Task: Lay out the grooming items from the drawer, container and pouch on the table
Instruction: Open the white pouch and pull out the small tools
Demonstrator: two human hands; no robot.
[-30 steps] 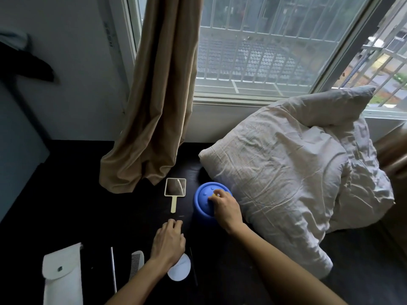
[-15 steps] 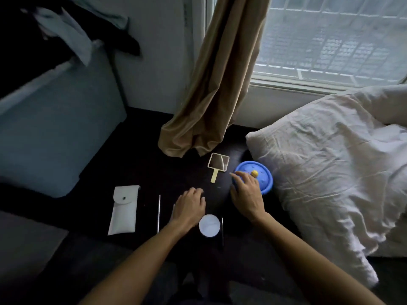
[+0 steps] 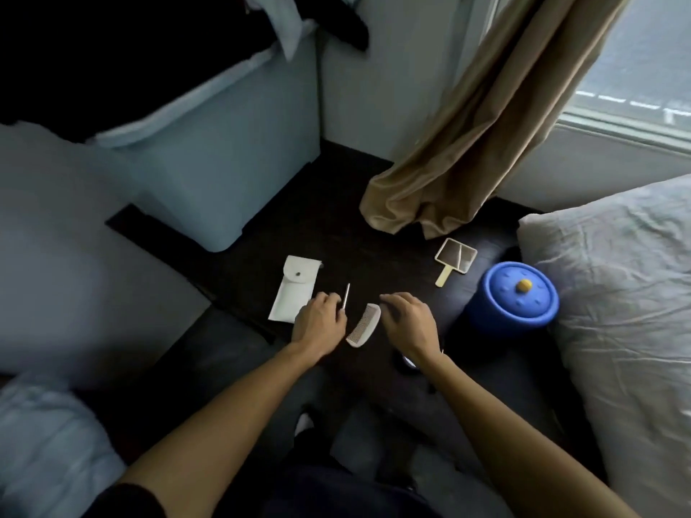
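A thin metal tool (image 3: 346, 296) meets the fingertips of the left hand (image 3: 318, 323); whether that grip pinches or merely touches it cannot be told. A white comb (image 3: 364, 325) lies between it and the right hand (image 3: 409, 323), which is released, fingers loosely bent. The snap pouch (image 3: 297, 287) lies just left of the grip, the hand mirror (image 3: 454, 257) and lidded blue container (image 3: 518, 299) beyond the right hand, all on the dark tabletop (image 3: 336, 218). The step looks like arranging; next, the shut pouch wants opening.

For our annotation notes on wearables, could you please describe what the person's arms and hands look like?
Both forearms are bare, and the left hand and right hand wear no gloves, watch or bracelet. A dark sleeve edge shows high on the left arm at the frame's bottom. Rings cannot be made out.
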